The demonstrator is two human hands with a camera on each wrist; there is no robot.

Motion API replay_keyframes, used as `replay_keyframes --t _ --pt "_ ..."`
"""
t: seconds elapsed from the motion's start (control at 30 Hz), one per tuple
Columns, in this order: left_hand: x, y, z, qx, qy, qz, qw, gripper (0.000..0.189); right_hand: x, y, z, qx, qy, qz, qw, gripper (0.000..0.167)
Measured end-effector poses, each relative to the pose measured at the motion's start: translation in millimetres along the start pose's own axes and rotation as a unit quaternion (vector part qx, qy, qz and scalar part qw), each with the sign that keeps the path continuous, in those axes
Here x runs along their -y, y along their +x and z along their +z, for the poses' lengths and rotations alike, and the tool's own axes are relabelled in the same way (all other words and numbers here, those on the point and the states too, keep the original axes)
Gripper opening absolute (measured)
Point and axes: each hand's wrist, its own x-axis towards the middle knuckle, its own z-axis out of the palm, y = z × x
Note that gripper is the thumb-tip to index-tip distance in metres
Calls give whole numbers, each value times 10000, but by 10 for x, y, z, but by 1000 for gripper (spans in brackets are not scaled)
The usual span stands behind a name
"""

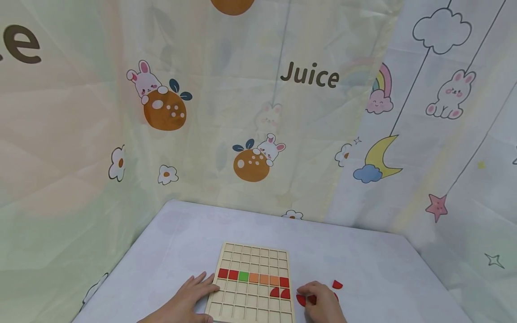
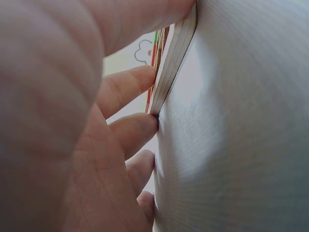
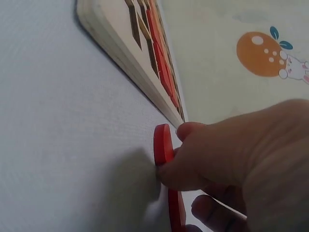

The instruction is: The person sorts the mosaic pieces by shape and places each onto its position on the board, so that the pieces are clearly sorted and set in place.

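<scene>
The wooden grid board lies on the table, with a row of red, green and orange square tiles across it. Just below that row's right end sit two red quarter-circle tiles. My left hand rests along the board's left edge, fingers extended; in the left wrist view, fingertips touch its side. Right of the board, my right hand pinches a red quarter-circle tile between thumb and fingers, low over the table. A second red tile shows beneath the thumb, partly covered by the hand.
Another red quarter-circle tile lies beyond my right hand, and part of one more shows beside the knuckles. The white-covered table meets printed curtains at its back and sides.
</scene>
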Motion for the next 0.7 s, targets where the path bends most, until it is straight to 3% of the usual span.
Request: replay_keyframes --t 0.23,0.47,0.7 --pt "-15 -7 -4 -27 13 75 10000 72 -21 4 20 50 7 -91 9999 28" --pt "0 -4 0 -23 13 101 9999 73 -38 -30 33 -88 -72 -452 9989 29" --pt "4 0 3 -30 7 136 9999 73 -36 -17 27 -111 -290 -229 9993 21"
